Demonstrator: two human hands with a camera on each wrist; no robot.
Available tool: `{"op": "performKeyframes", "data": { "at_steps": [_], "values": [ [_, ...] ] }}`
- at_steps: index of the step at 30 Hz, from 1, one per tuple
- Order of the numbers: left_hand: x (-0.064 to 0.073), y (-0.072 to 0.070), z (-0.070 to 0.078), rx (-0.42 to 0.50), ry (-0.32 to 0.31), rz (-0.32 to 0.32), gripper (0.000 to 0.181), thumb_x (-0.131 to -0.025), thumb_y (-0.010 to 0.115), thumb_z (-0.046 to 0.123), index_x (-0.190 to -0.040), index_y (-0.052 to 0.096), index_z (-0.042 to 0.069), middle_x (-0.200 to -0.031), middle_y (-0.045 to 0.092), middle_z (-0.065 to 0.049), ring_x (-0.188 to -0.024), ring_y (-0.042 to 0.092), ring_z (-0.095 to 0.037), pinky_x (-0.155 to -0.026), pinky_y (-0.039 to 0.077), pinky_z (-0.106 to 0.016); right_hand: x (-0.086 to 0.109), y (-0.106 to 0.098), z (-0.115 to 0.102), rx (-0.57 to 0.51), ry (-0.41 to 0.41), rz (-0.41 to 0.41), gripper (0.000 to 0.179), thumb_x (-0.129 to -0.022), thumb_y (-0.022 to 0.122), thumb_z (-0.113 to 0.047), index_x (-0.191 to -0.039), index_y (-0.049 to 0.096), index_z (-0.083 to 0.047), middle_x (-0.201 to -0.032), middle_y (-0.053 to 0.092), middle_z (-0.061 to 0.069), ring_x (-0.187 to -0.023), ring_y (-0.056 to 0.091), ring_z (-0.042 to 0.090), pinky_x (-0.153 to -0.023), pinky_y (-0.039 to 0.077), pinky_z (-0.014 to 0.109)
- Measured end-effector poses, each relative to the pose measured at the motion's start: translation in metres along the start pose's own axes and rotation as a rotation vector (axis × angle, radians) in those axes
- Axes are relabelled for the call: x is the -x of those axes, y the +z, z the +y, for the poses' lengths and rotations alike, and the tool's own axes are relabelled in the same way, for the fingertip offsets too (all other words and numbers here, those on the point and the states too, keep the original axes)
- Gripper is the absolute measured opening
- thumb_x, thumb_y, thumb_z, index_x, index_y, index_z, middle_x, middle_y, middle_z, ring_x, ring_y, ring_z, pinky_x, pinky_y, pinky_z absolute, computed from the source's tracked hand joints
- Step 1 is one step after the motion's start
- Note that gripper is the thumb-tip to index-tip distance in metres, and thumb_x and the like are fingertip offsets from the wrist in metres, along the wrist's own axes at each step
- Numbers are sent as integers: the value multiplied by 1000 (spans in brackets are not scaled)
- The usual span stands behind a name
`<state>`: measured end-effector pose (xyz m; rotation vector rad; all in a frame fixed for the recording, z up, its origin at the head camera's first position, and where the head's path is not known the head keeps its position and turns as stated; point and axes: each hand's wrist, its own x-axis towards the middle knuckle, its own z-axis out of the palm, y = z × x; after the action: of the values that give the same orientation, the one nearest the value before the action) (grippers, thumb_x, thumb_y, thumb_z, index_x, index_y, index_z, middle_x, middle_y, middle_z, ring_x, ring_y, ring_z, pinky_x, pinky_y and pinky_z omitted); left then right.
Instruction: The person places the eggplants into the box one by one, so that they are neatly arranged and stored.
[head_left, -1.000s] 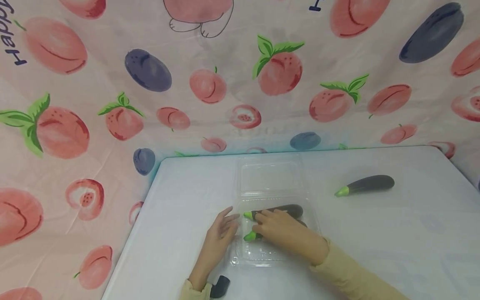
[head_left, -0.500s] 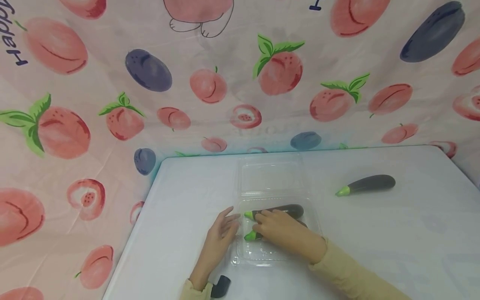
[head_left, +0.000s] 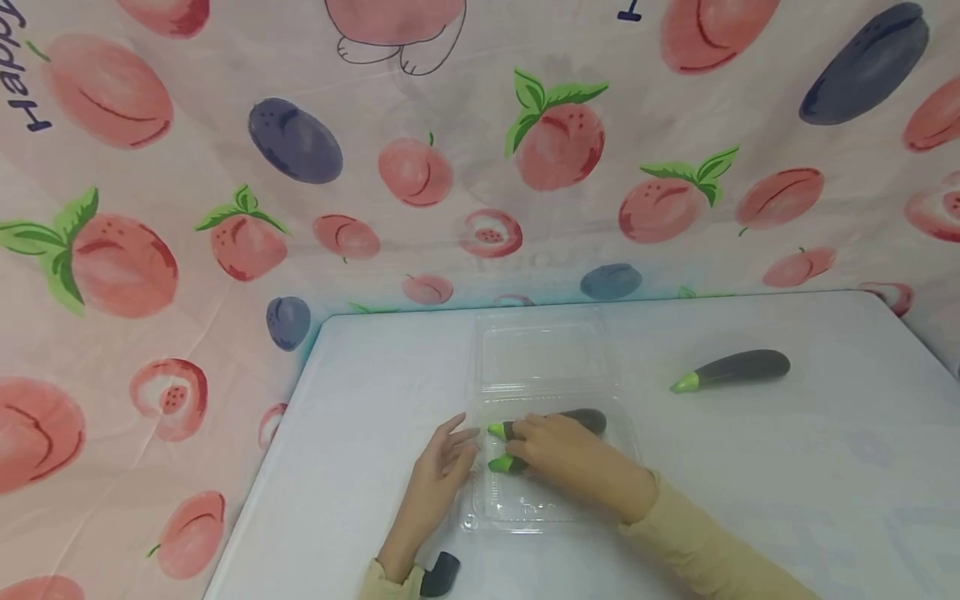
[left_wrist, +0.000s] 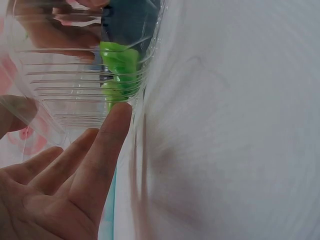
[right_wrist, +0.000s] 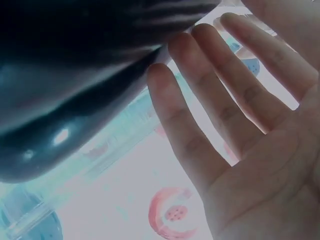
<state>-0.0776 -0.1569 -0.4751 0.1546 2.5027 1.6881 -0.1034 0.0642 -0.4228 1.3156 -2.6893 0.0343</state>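
Observation:
A clear plastic clamshell box (head_left: 525,517) lies with its lid folded back, two dark eggplants in its base. The far eggplant (head_left: 588,419) and the near eggplant (head_left: 504,464) have bright green stem ends pointing left. My right hand (head_left: 573,458) lies over both and hides much of them. In the right wrist view its extended fingers (right_wrist: 187,125) meet the edge of a dark glossy eggplant (right_wrist: 65,90); the thumb's contact is unclear. My left hand (head_left: 435,475) stands beside the box's left wall, fingers loosely extended; a fingertip touches the clear wall in the left wrist view.
A third eggplant (head_left: 738,368) lies on the white table (head_left: 750,483) at the right, outside the box. The lid (head_left: 543,354) lies flat behind the base. A fruit-patterned cloth (head_left: 480,150) hangs along the back and left.
The near eggplant's stem end has shifted slightly away from me, toward the far eggplant. My right hand has moved a little with it; the left hand stays put.

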Motion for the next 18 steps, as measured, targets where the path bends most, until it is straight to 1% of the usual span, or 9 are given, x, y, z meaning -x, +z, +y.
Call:
{"op": "performKeyframes", "data": {
  "at_steps": [2,6,9,12,18],
  "values": [
    [0,0,0,-5,9,0,55,-103,54,35,-152,36,17,-140,58,-11,-127,58,-30,-94,58,-30,0,-2,1,-5,-2,3,29,-77,83,-31,-102,74,-18,-92,63,-4,-78,56,11,-68,55,22],
    [1,0,0,-4,21,-3,56,-103,54,34,-152,36,14,-140,58,-14,-127,58,-33,-94,59,-32,1,-5,3,24,7,-8,29,-79,82,-31,-103,74,-17,-92,65,-3,-79,58,11,-67,55,22],
    [0,-1,1,2,8,-6,56,-103,55,35,-152,36,16,-140,58,-12,-127,58,-31,-94,58,-30,3,-6,5,37,12,-5,27,-80,81,-31,-101,73,-16,-91,65,-3,-78,58,11,-65,54,21],
    [1,-1,3,11,-3,-7,56,-103,55,35,-152,36,18,-141,58,-9,-127,58,-28,-94,58,-29,5,-8,8,26,13,2,25,-80,82,-30,-99,73,-16,-89,64,-3,-77,57,11,-64,53,22],
    [1,-1,2,17,10,-6,56,-103,55,35,-152,37,16,-140,58,-11,-127,58,-30,-96,58,-33,10,-12,11,0,25,1,23,-81,82,-28,-98,73,-15,-89,64,-3,-78,59,12,-66,55,24]
  ]
}}
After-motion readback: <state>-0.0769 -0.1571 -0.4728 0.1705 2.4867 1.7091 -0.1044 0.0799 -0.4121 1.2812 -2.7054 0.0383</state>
